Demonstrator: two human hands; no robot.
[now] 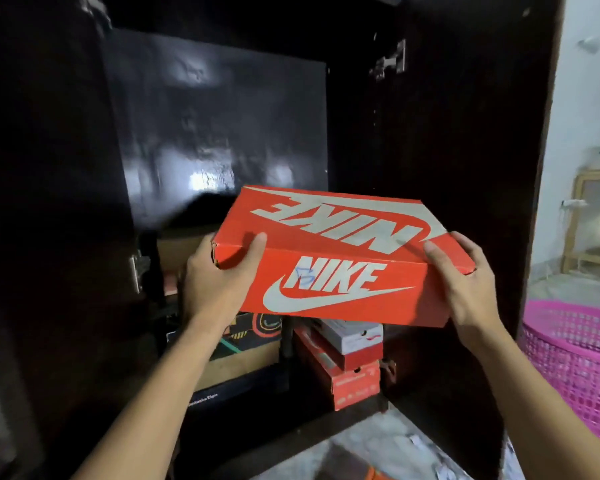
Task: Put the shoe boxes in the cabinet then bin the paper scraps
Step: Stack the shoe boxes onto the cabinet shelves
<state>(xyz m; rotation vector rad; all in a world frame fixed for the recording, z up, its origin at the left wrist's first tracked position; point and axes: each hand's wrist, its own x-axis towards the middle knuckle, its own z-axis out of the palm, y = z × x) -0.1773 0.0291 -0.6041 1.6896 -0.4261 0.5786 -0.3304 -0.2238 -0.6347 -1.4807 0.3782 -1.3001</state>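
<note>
An orange Nike shoe box (333, 258) with white lettering is held level in front of the open dark cabinet (222, 126). My left hand (219, 271) grips its left end and my right hand (465, 282) grips its right end. Inside the cabinet, below the held box, stand stacked shoe boxes: an orange and a red-and-white one (343, 362) on the right, a patterned one over a black one (243, 362) on the left. White paper scraps (416, 441) lie on the floor at the cabinet's foot.
The cabinet's right door (465, 133) stands open beside my right hand. A pink plastic basket (579, 365) stands on the floor at the right. A wooden stool (593, 220) is farther back by the white wall.
</note>
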